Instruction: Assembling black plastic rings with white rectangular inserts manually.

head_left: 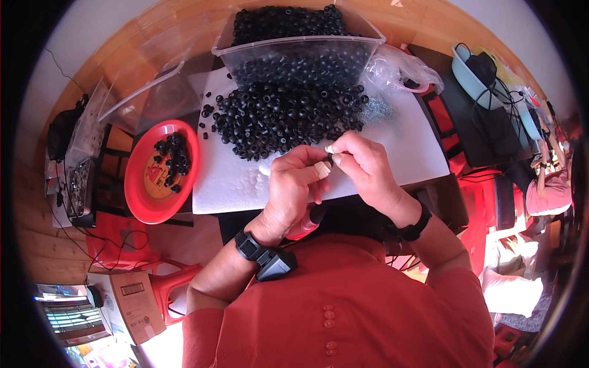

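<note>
Above the white board [417,150], before the bin [300,58] and black pile [285,116], the right hand [368,172] pinches a tiny dark piece [330,158]; whether the left hand [289,187], fingers curled, grips it too, I cannot tell. Wrapped fingertips [322,170] could dull feel, letting it drop.

You're in a small workroom; whether inside a home, can't tell. Signs, around your white foam sheet [417,147]: small black parts [282,119] heaped on it, loaded clear bin [300,40] behind, red stool [175,285] near-left, another person [549,196] well right.
</note>
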Motion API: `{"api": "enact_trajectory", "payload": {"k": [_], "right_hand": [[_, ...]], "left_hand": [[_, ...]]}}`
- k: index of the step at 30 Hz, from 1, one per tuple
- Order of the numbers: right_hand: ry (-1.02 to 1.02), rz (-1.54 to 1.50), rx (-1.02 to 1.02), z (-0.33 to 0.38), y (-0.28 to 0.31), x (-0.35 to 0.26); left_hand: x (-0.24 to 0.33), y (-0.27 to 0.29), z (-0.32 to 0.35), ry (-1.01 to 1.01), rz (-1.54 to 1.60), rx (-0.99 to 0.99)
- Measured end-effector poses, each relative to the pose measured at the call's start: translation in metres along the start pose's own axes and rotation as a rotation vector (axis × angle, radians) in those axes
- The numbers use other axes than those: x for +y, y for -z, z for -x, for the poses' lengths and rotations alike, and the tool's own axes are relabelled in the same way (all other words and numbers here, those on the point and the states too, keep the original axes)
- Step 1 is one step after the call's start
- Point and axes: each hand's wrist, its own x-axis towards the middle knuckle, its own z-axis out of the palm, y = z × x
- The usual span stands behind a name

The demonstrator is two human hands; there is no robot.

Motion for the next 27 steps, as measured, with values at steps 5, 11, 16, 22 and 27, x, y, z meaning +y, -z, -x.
{"api": "enact_trajectory", "payload": {"k": [5,11,16,22,27], "right_hand": [[0.401,0.452,0.116,0.005,-0.009,0.000],[0.353,0.269,0.064,0.009,-0.004,0.006],[0.212,0.309,0.155,0.012,-0.019,-0.001],[0.196,0.314,0.272,0.015,-0.025,0.008],[0.240,0.339,0.267,0.014,-0.014,0.010]], "left_hand": [[0.000,-0.001,0.001,-0.028,-0.009,-0.001],[0.008,-0.005,0.003,0.021,0.041,0.003],[0.006,-0.004,-0.001,0.033,0.151,-0.034],[0.014,-0.004,0.002,0.048,0.059,-0.103],[0.020,-0.008,0.010,0.137,-0.030,-0.103]]}}
